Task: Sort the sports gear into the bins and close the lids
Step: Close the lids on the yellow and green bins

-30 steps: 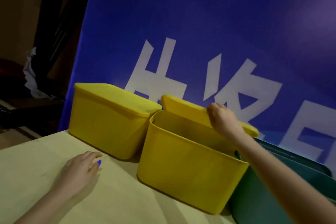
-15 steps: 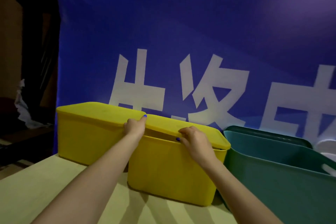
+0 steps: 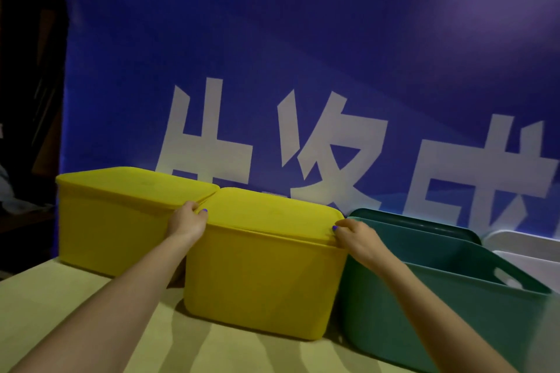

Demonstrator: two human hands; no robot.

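Middle yellow bin (image 3: 257,281) on a pale table (image 3: 45,297), its yellow lid (image 3: 269,213) lying flat on top. Left hand (image 3: 188,221) at the lid's near-left corner, fingers curled over the edge, thumb on top. Right hand (image 3: 353,236) at the lid's near-right corner, fingers curled round the edge, one blue-painted nail showing. Both forearms reaching in from the bottom of the view. Touching or just beside it on the left, slightly further back, a second yellow bin (image 3: 115,230) with its own lid (image 3: 136,183) on. Just beside it on the right, a green bin (image 3: 439,306), open, with a handle slot in its far end wall; contents out of sight. Behind the green bin, a dark green lid (image 3: 424,222) standing on edge. At the far right, part of a white bin (image 3: 527,248). Behind everything, a blue banner (image 3: 303,54) with large white characters, filling most of the view. Dark, unclear shapes at the far left.
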